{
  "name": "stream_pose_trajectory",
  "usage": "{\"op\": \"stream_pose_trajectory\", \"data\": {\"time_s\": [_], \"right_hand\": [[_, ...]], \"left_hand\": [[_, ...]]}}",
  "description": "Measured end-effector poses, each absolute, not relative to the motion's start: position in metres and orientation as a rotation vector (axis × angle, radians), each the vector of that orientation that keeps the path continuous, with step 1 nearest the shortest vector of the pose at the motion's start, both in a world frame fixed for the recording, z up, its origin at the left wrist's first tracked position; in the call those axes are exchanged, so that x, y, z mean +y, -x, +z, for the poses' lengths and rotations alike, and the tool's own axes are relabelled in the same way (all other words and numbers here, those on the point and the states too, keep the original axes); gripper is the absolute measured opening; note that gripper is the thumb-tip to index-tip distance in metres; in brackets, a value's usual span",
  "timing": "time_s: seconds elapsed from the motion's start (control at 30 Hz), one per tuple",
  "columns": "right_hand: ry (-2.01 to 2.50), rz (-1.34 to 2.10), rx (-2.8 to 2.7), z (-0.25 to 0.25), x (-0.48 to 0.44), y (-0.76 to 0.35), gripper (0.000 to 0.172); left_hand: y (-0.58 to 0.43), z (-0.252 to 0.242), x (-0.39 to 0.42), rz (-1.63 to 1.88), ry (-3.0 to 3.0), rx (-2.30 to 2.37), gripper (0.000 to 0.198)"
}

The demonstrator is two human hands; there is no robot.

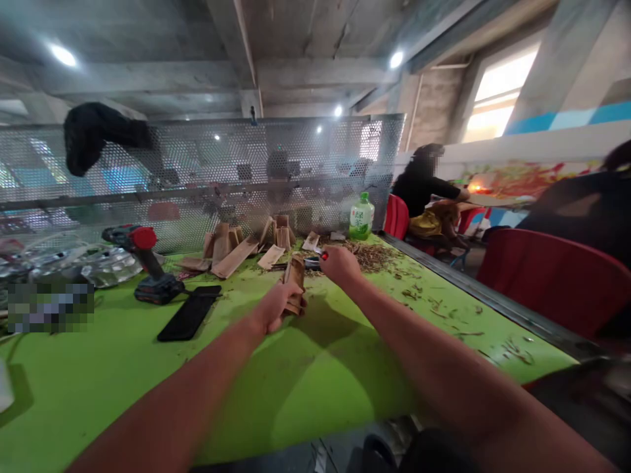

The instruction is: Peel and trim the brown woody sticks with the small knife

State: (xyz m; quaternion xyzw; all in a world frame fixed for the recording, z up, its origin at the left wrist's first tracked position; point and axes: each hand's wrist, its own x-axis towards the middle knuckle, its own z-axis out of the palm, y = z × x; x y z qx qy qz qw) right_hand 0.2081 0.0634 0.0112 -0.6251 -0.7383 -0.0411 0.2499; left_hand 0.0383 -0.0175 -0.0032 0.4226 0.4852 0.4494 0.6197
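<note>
Head view: we look forward and down over a green table (315,387), with both our forearms reaching across it.
Left hand: our left hand (270,309) is half curled against a stack of brown strips (294,286); we cannot tell how firmly it grips.
Right hand: our right hand (340,264) is nearly closed, its fingers pinching a small red item (324,256).
Stack: it stands on the table, just beyond the left hand and near the right.
Table: loose brown shavings (372,257) lie just past the right hand, and more brown strips (231,257) stand and lie farther on. To our left sit a red-and-black cordless drill (148,266) and a flat black slab (190,314).
Far edge: a plastic bottle (361,217) stands before a perforated metal screen (197,164).
Right side: a co-worker (424,184) sits at another table, beyond a red chair (552,282).
</note>
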Motion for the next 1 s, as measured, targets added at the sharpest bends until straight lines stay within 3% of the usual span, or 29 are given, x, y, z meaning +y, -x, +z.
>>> {"op": "stream_pose_trajectory", "data": {"time_s": [0.5, 1.0], "right_hand": [[1.640, -0.206, -2.281, 0.007, 0.042, -0.184, 0.026], [1.620, -0.259, -2.240, 0.005, 0.067, -0.193, 0.030]], "left_hand": [[-0.037, -0.005, -0.014, 1.088, -1.145, 1.185, 0.021], [-0.039, -0.002, -0.012, 1.049, -1.071, 1.135, 0.017]]}}
